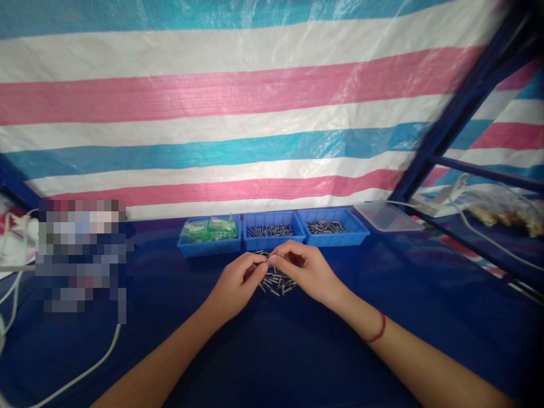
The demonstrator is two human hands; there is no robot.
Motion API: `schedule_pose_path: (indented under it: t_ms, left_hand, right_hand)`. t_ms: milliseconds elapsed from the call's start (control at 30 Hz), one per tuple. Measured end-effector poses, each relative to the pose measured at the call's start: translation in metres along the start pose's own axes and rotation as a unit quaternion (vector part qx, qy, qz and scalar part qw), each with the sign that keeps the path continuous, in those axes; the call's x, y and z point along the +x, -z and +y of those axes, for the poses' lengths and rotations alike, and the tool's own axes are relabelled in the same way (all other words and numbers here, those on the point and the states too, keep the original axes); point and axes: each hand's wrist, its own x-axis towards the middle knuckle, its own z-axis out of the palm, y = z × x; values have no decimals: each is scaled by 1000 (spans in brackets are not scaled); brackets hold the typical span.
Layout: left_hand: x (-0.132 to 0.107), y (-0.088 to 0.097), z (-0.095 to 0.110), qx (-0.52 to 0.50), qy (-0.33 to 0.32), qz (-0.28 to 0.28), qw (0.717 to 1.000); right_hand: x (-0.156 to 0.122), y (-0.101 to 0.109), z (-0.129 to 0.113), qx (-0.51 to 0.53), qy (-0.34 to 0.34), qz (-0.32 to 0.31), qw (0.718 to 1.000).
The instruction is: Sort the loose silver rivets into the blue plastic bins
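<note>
My left hand [238, 286] and my right hand [313, 273] meet fingertip to fingertip above a loose pile of thin metal fasteners [276, 283] on the blue table. Both hands are pinched closed. Whatever sits between the fingertips is too small to make out. Just behind the pile stands a blue bin [257, 244] of screw-like metal pieces [270, 230]. Right of it, another blue bin [340, 240] holds slim silver pieces [327, 226]. A third blue bin [210, 248], on the left, contains green plastic packets [212, 228].
A translucent plastic lid [389, 217] lies right of the bins. White cables [102, 357] trail along the left side, near a pixelated patch. A striped plastic sheet [233, 96] hangs behind the table [272, 362]. Dark blue frame bars [450, 113] rise at the right.
</note>
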Motion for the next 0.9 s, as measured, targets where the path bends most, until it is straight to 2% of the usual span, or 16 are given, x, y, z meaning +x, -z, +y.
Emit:
schedule_pose_path:
  t_ms: [400, 667, 900]
  left_hand:
    - [0, 1, 0, -15, 15, 35, 999]
    - [0, 1, -2, -3, -10, 55, 998]
    - [-1, 3, -1, 16, -38, 59, 997]
  right_hand:
    - [1, 0, 0, -1, -5, -1, 1000]
    - [0, 1, 0, -37, -4, -9, 999]
    - [1, 3, 3, -57, 27, -42, 997]
